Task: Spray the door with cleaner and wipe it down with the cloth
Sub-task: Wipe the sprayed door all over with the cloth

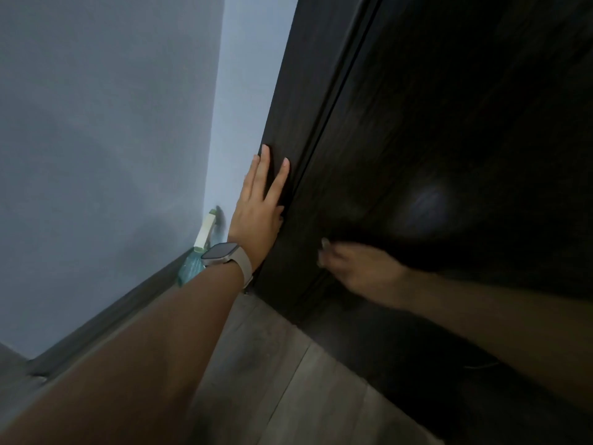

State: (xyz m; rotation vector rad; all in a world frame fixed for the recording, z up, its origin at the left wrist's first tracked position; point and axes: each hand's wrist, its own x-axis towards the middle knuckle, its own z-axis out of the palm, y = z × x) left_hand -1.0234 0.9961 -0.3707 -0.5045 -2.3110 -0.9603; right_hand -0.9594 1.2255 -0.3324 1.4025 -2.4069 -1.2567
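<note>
The dark wooden door (449,107) fills the right half of the view, with a pale smear (423,203) on its lower panel. My left hand (260,207), a watch on its wrist, rests flat with straight fingers on the door's dark frame (288,91). My right hand (356,271) is low against the door and blurred by motion. Its fingertips point left, and I cannot tell whether it holds anything. No cloth is plainly visible. A teal spray bottle (191,268) with a white trigger head stands on the floor by the wall, partly hidden behind my left wrist.
A grey-blue wall (112,139) runs along the left, with a dark skirting board (106,319) at its foot. Grey wood-look flooring (288,364) lies below the door.
</note>
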